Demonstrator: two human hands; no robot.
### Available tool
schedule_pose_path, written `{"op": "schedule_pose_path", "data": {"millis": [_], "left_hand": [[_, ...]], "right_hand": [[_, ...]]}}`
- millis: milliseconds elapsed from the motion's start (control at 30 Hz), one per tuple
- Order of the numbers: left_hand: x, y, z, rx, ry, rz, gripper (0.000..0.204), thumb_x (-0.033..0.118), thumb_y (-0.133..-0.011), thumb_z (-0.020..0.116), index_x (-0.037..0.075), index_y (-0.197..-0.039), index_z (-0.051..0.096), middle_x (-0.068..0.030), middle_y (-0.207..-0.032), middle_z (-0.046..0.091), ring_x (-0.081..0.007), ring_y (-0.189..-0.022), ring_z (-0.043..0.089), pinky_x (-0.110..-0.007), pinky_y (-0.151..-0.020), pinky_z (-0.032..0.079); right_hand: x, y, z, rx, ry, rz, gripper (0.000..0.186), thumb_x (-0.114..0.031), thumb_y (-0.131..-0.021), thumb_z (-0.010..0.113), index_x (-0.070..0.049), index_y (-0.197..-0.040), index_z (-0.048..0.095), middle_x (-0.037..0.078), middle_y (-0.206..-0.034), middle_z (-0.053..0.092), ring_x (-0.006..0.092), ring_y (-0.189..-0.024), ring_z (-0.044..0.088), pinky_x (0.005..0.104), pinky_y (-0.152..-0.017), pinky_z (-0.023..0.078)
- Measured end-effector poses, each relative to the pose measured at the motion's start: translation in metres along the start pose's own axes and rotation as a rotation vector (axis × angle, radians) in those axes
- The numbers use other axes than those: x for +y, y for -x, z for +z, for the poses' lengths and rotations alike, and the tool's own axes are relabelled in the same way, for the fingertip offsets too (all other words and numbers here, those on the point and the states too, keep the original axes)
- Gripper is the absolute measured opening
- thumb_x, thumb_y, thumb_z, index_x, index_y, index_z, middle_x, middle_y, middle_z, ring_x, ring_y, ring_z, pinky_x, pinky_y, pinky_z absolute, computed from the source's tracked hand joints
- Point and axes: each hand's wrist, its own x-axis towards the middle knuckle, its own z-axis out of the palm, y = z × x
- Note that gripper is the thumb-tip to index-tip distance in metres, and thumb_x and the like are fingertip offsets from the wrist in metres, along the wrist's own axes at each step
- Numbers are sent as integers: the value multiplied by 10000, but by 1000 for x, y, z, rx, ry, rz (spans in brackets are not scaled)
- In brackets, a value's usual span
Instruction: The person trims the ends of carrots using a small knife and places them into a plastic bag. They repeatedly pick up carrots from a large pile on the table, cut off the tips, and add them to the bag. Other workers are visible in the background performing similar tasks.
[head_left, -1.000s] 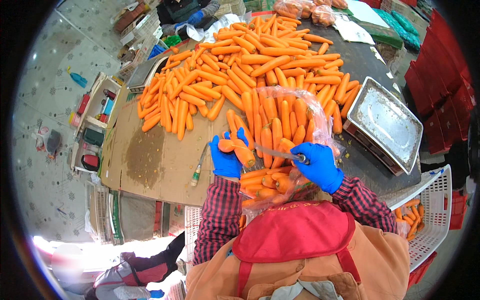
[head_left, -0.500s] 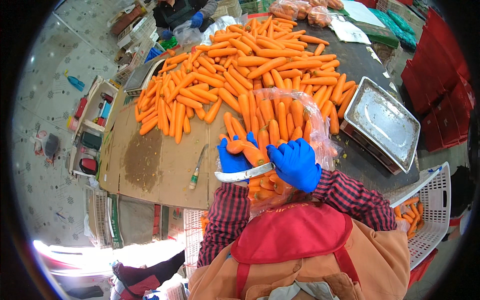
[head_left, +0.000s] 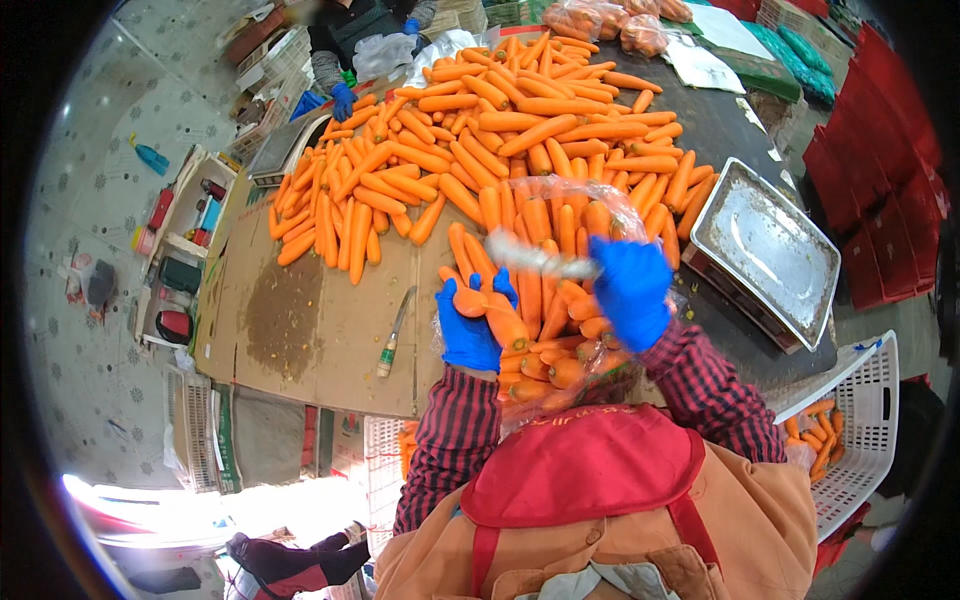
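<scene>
My left hand [head_left: 467,335], in a blue glove, is closed around a carrot [head_left: 506,322] with its thick end toward me; a second orange piece beside the thumb seems to be in the same grip. To its right, my blue-gloved right hand [head_left: 632,295] grips a knife [head_left: 530,258] whose blade, smeared by motion, points left above the carrots. Beneath and beyond both hands lies a clear plastic bag [head_left: 628,208] full of carrots. A second knife [head_left: 396,335] with a green and pale handle rests on the cardboard [head_left: 330,350] left of my left hand.
A big heap of carrots [head_left: 450,150] covers the table's far part. Right of the bag stands a scale with a metal pan [head_left: 765,255]. A white basket [head_left: 868,430] holds carrots at lower right. Across the table is another person's gloved hand [head_left: 343,101].
My right hand has lifted the knife up and away from the carrot in my left hand. Across the table, the other person's hand has come down to the heap's left edge.
</scene>
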Motion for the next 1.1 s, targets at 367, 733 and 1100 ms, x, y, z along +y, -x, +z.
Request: {"op": "schedule_pose_path", "data": {"millis": [367, 733, 1100], "left_hand": [[5, 27, 49, -15, -973, 376, 414, 125, -778, 667, 54, -1147, 494, -117, -1181, 545, -218, -982, 564, -349, -808, 499], [-7, 42, 37, -256, -1827, 842, 716, -15, -658, 747, 15, -1270, 376, -34, -969, 522, -119, -894, 552, -247, -818, 476], [-6, 55, 36, -230, -1788, 827, 454, -25, -598, 728, 40, -1016, 562, -122, -1193, 449, -242, -1105, 512, -338, -902, 447]], "right_hand": [[0, 4, -12, -33, -355, 47, 197, -86, -694, 657, -137, -878, 610, 70, -684, 550, 286, -659, 559, 407, -610, 403], [-40, -18, -20, -213, -403, -193, 152, -160, -660, 672, -119, -754, 560, 72, -650, 539, 283, -593, 558, 405, -552, 405], [-7, -20, 0, -263, -326, -44, 130, -118, -661, 669, -112, -769, 597, 92, -645, 584, 313, -617, 595, 402, -547, 442]]}}
